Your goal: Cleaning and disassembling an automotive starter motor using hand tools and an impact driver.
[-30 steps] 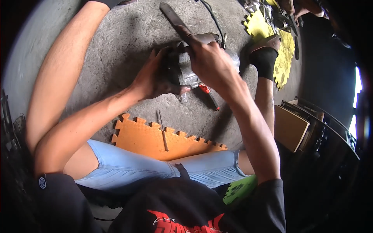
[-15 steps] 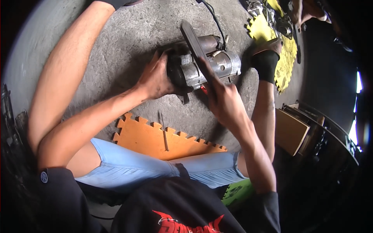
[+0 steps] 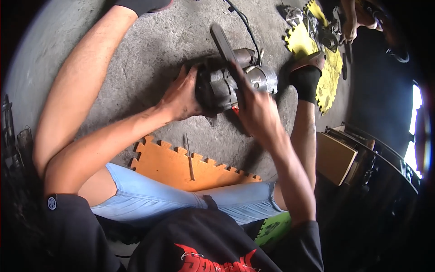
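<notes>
A grey metal motor housing [image 3: 244, 81] lies on the concrete floor between my legs, with a black cable leading away from it at the top. My left hand [image 3: 181, 97] grips its dark left end. My right hand [image 3: 256, 106] is closed on a long dark flat tool [image 3: 223, 41] that reaches up across the top of the housing. A small red-handled tool [image 3: 235, 109] shows just under the housing, mostly hidden by my right hand.
An orange interlocking foam mat [image 3: 176, 165] lies under my thighs with a thin metal rod [image 3: 189, 156] on it. A yellow foam mat [image 3: 328, 72] at upper right carries metal parts; another person's hand [image 3: 350, 29] works there. A brown box [image 3: 333, 156] stands at right.
My right hand has slid down from the top of the housing toward me. The long dark tool now stands across the housing. The housing looks turned, showing more of its grey body.
</notes>
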Demonstrator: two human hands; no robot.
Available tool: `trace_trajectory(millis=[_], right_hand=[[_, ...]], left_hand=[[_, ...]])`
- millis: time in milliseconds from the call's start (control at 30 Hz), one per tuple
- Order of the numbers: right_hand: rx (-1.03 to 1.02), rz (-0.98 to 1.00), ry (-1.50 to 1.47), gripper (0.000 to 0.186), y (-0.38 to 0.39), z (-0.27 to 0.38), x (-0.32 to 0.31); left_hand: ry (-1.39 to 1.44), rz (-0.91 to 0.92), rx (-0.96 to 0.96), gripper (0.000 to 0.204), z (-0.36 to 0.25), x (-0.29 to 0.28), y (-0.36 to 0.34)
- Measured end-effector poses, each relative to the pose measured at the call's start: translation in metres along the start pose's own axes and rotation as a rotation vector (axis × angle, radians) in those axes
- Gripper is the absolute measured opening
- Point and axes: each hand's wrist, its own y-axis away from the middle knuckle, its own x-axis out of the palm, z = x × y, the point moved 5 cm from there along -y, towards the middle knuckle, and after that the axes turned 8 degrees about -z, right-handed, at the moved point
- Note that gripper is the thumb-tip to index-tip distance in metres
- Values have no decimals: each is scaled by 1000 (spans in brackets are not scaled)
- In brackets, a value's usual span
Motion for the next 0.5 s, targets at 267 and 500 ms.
trace_trajectory(millis=[267,500], right_hand=[[7,17,-80,69,43,-6,33],[49,17,90,62,-15,10,16]], left_hand=[[-147,-66,154,119,3,-8,6],[-69,65,68,124,7,-9,2]])
